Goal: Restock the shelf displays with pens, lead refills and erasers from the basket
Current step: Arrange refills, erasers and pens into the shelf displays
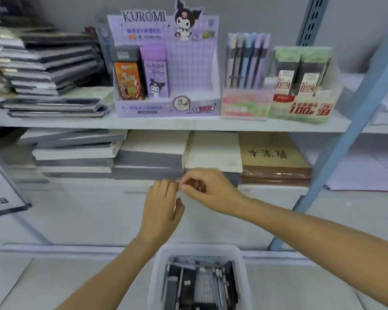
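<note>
The right hand's [207, 191] fingers [189, 185] are curled in, thumb and forefinger tips drawn together; whether they pinch anything is too blurred to tell. The left hand [164, 202] reaches up beside it with fingers nearly straight, their tips touching the right fingertips, and holds nothing that shows. Both hands hover before the lower shelf's stacked paper pads [213, 151]. Below the forearms stands the white basket [199, 249] (pens and dark packets lie inside). On the upper shelf [166, 124], well apart from the hands, stand the Kuromi display [188, 70], the pen display [244, 63] and the green lead refill display [300, 86].
</note>
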Motion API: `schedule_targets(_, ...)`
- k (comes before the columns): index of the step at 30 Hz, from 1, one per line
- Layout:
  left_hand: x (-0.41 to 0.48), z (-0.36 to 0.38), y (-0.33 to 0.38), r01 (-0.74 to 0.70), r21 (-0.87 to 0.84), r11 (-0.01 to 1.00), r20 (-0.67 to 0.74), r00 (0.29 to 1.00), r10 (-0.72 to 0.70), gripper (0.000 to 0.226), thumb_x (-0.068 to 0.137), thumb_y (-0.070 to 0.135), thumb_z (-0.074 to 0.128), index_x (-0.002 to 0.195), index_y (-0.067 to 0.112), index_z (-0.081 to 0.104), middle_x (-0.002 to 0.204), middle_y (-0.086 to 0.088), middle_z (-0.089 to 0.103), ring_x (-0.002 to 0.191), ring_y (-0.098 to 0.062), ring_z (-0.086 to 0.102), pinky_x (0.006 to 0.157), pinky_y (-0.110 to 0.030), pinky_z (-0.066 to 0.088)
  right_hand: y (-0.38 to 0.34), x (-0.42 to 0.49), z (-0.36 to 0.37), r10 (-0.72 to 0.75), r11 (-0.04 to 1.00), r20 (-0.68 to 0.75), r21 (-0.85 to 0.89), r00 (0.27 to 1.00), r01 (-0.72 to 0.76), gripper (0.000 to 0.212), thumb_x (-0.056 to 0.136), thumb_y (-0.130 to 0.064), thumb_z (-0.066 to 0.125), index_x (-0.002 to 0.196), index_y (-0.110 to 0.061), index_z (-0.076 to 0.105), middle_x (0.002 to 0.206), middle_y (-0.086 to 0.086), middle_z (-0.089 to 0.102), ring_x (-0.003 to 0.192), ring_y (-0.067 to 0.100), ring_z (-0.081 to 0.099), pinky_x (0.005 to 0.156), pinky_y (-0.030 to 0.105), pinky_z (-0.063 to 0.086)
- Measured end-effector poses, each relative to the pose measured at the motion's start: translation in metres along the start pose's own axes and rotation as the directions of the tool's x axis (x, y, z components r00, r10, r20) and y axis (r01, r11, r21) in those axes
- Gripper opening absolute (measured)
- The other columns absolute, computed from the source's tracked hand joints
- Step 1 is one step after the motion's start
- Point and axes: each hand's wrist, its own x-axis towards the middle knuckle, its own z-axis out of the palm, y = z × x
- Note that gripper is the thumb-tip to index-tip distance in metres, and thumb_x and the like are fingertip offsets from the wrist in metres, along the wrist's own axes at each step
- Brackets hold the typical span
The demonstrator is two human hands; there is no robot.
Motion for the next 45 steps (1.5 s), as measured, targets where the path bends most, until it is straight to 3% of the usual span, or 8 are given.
schedule_targets(6,-0.169,0.067,-0.053,0.303,0.042,0.952,0.526,0.803,-0.279,0.037,0.079,-0.002,0.069,0.114,0.006,0.065,0.122,-0.017,0.062,0.111,-0.038,0.060,0.088,-0.043,0.050,0.094,-0.077,0.143,0.391,0.914,0.468,-0.093,0.793,-0.396,0.015,0.092,-0.021,0.060,0.105,-0.015,0.066,0.101,0.002,0.070,0.085,0.013,0.062,0.076,0.025,0.048)
schedule_targets(11,-0.260,0.095,-0.070,0.333,0.220,0.917,0.784,0.499,-0.369,0.055,0.104,0.035,0.033,0.153,0.019,0.017,0.162,0.002,-0.010,0.147,-0.014,0.016,0.115,-0.027,0.022,0.136,-0.146,0.221,0.669,0.681,0.583,-0.232,0.461,-0.695,0.033,0.095,-0.022,0.057,0.115,0.003,0.058,0.112,0.018,0.065,0.104,0.031,0.061,0.090,0.039,0.049)
schedule_targets(14,-0.278,0.103,-0.069,0.392,0.162,0.906,0.735,0.564,-0.376,0.057,0.102,0.032,0.042,0.153,0.015,0.023,0.160,0.003,-0.011,0.145,-0.018,0.025,0.115,-0.031,0.025,0.146,-0.179,0.248,0.688,0.639,0.645,-0.322,0.332,-0.698,0.044,0.095,-0.030,0.058,0.128,-0.003,0.047,0.111,0.009,0.059,0.102,0.025,0.056,0.077,0.025,0.045)
schedule_targets(24,-0.283,0.109,-0.061,0.438,0.099,0.893,0.640,0.659,-0.394,0.045,0.100,0.024,0.049,0.141,0.006,0.046,0.159,-0.011,0.021,0.143,-0.029,0.031,0.113,-0.042,0.034,0.174,-0.192,0.252,0.661,0.681,0.709,-0.427,0.248,-0.595,0.031,0.086,-0.024,0.071,0.111,-0.006,0.065,0.109,0.007,0.063,0.102,0.024,0.059,0.084,0.031,0.048)
schedule_targets(30,-0.256,0.110,-0.051,0.520,0.016,0.854,0.479,0.746,-0.463,0.011,0.092,0.011,0.061,0.098,0.007,0.070,0.108,-0.013,0.061,0.100,-0.031,0.054,0.082,-0.039,0.046,0.186,-0.147,0.194,0.560,0.632,0.822,-0.343,0.103,-0.695,0.020,0.082,-0.029,0.075,0.097,-0.025,0.063,0.093,-0.015,0.062,0.091,0.004,0.058,0.074,0.018,0.041)
schedule_targets(32,-0.245,0.112,-0.044,0.695,-0.109,0.711,0.553,0.636,-0.538,0.025,0.098,0.024,0.053,0.088,0.008,0.070,0.088,-0.008,0.063,0.085,-0.021,0.053,0.074,-0.031,0.042,0.181,-0.139,0.185,0.514,0.542,0.850,-0.217,0.116,-0.812,0.021,0.080,-0.028,0.078,0.095,-0.026,0.063,0.094,-0.008,0.070,0.089,0.007,0.063,0.075,0.018,0.044)
schedule_targets(36,-0.221,0.116,-0.025,0.968,-0.247,0.031,0.818,0.226,-0.529,0.058,0.088,0.059,0.049,0.095,0.005,0.069,0.085,-0.016,0.066,0.076,-0.019,0.057,0.073,-0.030,0.046,0.163,-0.133,0.195,0.445,0.457,0.869,-0.014,0.215,-0.889,0.023,0.079,-0.021,0.078,0.097,-0.018,0.064,0.099,0.003,0.074,0.094,0.017,0.070,0.086,0.029,0.055)
schedule_targets(45,-0.223,0.118,-0.037,0.779,-0.390,-0.490,0.890,0.182,-0.419,0.036,0.091,0.027,0.058,0.122,0.009,0.061,0.112,-0.014,0.071,0.101,-0.027,0.068,0.083,-0.039,0.055,0.148,-0.149,0.230,0.492,0.268,0.759,0.335,0.427,-0.903,0.017,0.084,-0.012,0.073,0.098,-0.009,0.065,0.099,0.005,0.075,0.095,0.021,0.071,0.079,0.033,0.059)
